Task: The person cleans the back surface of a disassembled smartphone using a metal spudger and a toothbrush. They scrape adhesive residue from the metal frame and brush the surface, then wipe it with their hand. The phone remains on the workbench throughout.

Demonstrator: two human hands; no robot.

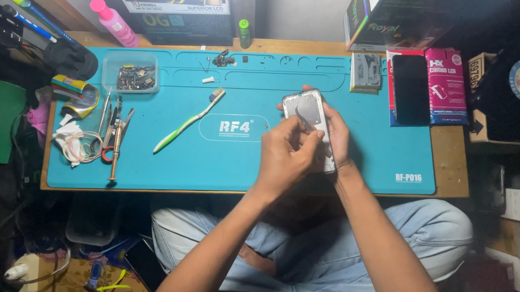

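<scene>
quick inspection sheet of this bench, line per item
surface: teal repair mat on a wooden desk
job's things: opened phone body held above the mat; metal tweezers on it
clutter: toothbrush, clear parts box, hand tools, pink bottle, dark phone
hands: left hand grips the tweezers; right hand holds the phone body
cables: white cord coil at the mat's left edge
surroundings: boxes behind the desk

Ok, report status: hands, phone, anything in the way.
Right hand grips phone frame above mat. Left hand works tweezers inside it. Toothbrush lies apart.
</scene>
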